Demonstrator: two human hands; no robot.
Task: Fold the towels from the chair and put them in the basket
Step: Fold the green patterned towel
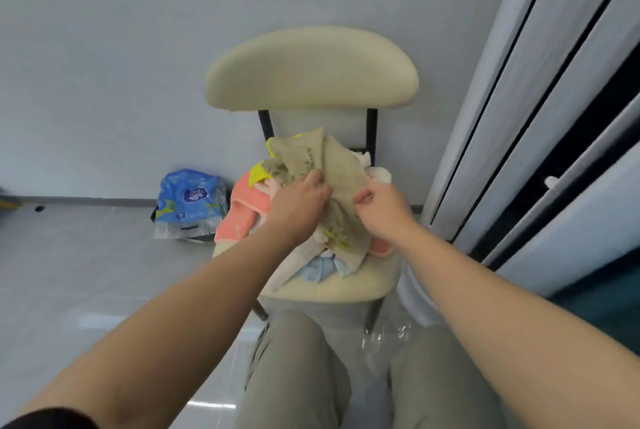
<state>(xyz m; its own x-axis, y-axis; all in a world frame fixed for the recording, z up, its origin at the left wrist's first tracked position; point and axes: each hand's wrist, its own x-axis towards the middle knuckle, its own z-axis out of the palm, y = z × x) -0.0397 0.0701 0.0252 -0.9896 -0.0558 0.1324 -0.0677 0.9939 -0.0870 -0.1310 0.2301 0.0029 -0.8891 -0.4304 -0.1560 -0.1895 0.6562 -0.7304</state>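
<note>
A cream padded chair (pixel 311 68) stands in front of me with a heap of towels on its seat. A beige-green towel (pixel 332 165) lies on top of the heap. My left hand (pixel 301 200) grips its left part, and my right hand (pixel 381 206) pinches its right edge. Under it lie a pink towel (pixel 242 210), a yellow one (pixel 258 174), a light blue one (pixel 318 269) and a white one (pixel 379 174). No basket is in view.
A blue plastic packet (pixel 188 203) lies on the grey floor left of the chair, against the white wall. A white sliding door frame (pixel 519 116) runs along the right. My knees in grey trousers (pixel 294 376) are close to the seat's front edge.
</note>
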